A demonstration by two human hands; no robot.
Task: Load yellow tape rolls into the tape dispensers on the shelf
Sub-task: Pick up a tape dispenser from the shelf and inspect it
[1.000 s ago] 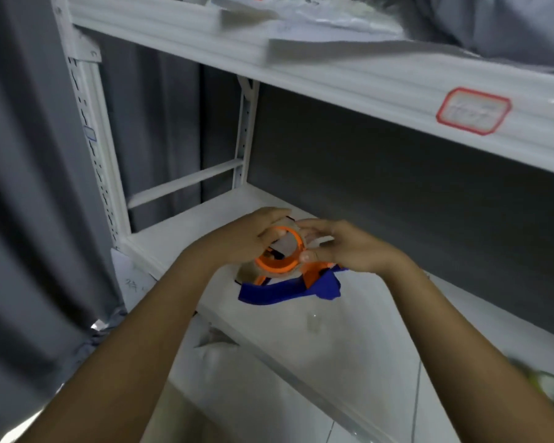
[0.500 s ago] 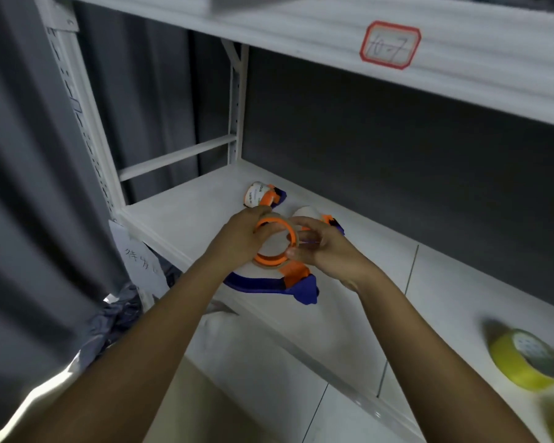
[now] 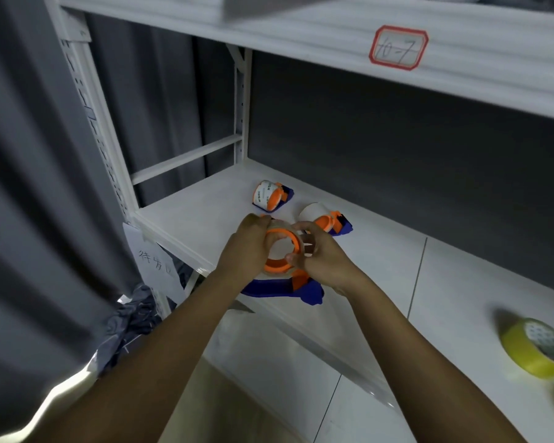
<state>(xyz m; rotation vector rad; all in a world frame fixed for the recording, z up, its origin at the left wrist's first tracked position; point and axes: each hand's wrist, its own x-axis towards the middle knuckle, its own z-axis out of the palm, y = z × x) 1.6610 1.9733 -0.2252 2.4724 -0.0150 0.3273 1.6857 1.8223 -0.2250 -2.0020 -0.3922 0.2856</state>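
Both hands hold the blue-handled plastic tape dispenser point(image 3: 296, 287) just over the white metal shelf point(image 3: 381, 266). The left hand point(image 3: 247, 251) is curled round its orange wheel point(image 3: 280, 251); the right hand point(image 3: 320, 260) pinches the wheel's near rim. The wheel's opening faces up toward the camera; the handle's long axis runs crosswise below the grip. Best to steady the wheel before fetching the yellow tape roll point(image 3: 538, 350), well right of the grip.

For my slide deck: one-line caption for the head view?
Both hands, left hand and right hand, grip an orange-and-blue tape dispenser at the shelf edge.
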